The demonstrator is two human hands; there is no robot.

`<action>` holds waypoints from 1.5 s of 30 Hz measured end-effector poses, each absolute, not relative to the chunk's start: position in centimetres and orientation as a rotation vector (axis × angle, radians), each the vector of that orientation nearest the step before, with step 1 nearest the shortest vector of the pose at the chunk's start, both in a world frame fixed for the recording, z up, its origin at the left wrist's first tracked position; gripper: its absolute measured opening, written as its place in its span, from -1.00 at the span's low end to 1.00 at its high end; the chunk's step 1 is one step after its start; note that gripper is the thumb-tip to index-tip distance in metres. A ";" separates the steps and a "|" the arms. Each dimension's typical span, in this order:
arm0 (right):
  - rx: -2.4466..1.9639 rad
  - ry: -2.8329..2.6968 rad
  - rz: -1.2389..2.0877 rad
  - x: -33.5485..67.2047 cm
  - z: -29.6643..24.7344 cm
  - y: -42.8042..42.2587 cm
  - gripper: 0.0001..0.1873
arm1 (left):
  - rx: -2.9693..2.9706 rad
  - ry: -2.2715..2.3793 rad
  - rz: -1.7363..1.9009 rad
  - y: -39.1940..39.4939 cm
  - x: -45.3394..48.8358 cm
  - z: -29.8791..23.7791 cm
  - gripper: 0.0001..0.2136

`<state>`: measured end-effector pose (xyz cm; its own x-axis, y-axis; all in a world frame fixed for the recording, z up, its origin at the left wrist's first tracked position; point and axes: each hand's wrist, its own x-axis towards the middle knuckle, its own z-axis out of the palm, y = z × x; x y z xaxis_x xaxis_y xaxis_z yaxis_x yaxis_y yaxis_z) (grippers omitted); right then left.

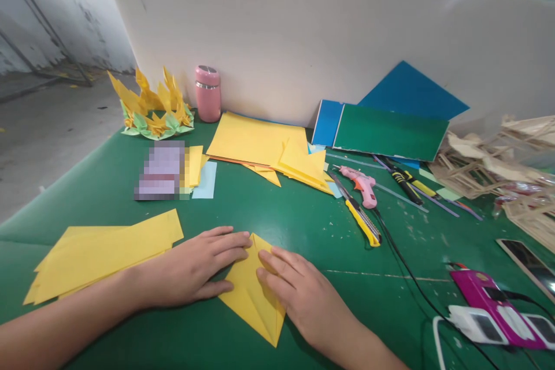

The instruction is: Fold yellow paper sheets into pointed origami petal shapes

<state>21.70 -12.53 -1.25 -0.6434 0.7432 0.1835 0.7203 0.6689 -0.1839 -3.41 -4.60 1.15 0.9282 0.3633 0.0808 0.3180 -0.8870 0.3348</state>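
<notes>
a folded yellow paper (249, 298) is lying on the green worktop (195, 341) directly in front of the person, its upper point facing away, between the two hands. the left hand (206, 269) is resting palm down with its fingers loosely spread, the tips touching the paper's left edge, gripping nothing; it is probably bracing the sheet against sliding. the right hand (299, 292) is lying over the right side, fingers slightly bent and apart, seemingly pressing the layers flat rather than pinching them; its thumb is not showing clearly. pressing from both sides is likely holding the creases down.

a stack of yellow paper (104, 254) is sitting beside the left forearm, apparently within easy reach. the yellow cutter (363, 222) and pink glue gun (359, 185) are lying beyond the right hand, where they are leaving the folding area free. the folded-paper crown (151, 107) is standing at the far left, presumably out of the way.
</notes>
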 end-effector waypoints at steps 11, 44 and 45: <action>-1.161 -2.677 0.137 21.7 -1.0 -12.4 -0.62 | 2.769 0.521 0.104 -4.2 -3.1 1.3 -0.52; -1.144 -2.622 0.126 21.7 -1.1 -12.5 -0.62 | 2.815 0.562 0.240 -2.9 -3.0 0.8 -0.76; -1.139 -2.623 0.119 21.7 -1.0 -12.5 -0.62 | 2.824 0.528 0.282 -2.8 -2.9 0.7 -0.77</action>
